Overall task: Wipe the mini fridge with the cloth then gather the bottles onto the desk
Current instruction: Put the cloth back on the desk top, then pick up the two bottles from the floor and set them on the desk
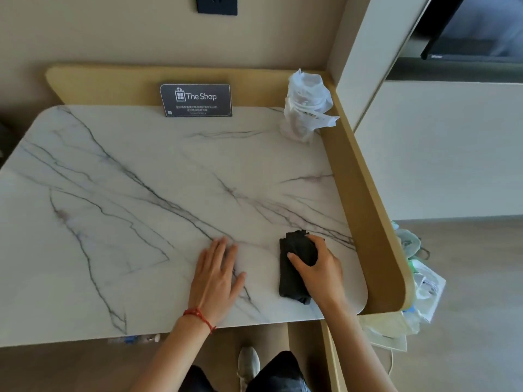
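A folded black cloth (293, 267) lies on the white marble desk (141, 193) near its front right corner. My right hand (318, 268) rests on top of the cloth, fingers curled around its upper part. My left hand (216, 274) lies flat on the marble just left of the cloth, fingers spread, holding nothing; a red string bracelet circles its wrist. A plastic bottle (133, 339) with a blue label peeks out on the floor under the desk's front edge. The mini fridge is out of view.
A dark "The Shop" card (196, 99) leans against the tan back rim. A white wrapped cup bundle (307, 106) stands at the back right corner. The raised tan rim (368, 210) borders the right side. Plastic bags (416, 284) hang beyond it.
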Available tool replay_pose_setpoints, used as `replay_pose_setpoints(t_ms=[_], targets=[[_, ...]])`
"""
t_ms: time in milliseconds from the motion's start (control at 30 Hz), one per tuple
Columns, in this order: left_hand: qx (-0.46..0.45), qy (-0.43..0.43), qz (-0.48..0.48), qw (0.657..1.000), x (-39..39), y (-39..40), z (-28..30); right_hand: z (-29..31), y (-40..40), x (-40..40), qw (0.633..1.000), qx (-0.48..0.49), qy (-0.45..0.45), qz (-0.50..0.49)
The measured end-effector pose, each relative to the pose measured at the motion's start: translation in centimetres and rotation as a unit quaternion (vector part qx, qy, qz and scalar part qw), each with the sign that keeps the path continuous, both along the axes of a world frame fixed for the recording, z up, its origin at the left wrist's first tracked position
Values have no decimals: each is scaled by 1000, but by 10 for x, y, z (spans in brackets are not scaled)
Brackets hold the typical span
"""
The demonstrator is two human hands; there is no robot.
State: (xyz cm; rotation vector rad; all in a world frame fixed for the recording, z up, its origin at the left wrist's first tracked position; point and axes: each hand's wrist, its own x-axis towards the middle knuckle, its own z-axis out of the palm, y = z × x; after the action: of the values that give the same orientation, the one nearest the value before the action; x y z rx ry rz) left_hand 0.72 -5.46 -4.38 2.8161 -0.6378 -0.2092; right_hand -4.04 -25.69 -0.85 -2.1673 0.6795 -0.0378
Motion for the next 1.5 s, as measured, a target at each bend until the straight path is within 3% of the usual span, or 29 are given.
replay_pose_setpoints(t_ms=[167, 267, 433, 600, 833, 1167, 1367, 1500], targets=[[8, 1, 0, 1000, 0, 1, -1, -1, 6, -1, 987, -152, 49, 28], [13, -1, 7, 1000, -1, 2, -1, 2, 5, -1, 980, -192, 50, 24], [14, -6, 24, 1000, -6, 11, 4, 5, 11, 3, 956, -289, -28, 43], [10, -21, 59, 998, -17, 39, 7, 9, 38, 8, 947, -285, -108, 104], [11, -53, 119, 991, -47, 111, 15, 9, 102, -4, 927, -275, -122, 222], [-17, -39, 223, 974, -136, 260, 8, 3, 230, -61, 909, -224, -170, 309], [-6, -34, 294, 955, -207, 351, -6, -10, 319, -102, 887, -218, -148, 379], [8, -13, 338, 941, -256, 400, -16, -25, 367, -124, 853, -236, -121, 450]])
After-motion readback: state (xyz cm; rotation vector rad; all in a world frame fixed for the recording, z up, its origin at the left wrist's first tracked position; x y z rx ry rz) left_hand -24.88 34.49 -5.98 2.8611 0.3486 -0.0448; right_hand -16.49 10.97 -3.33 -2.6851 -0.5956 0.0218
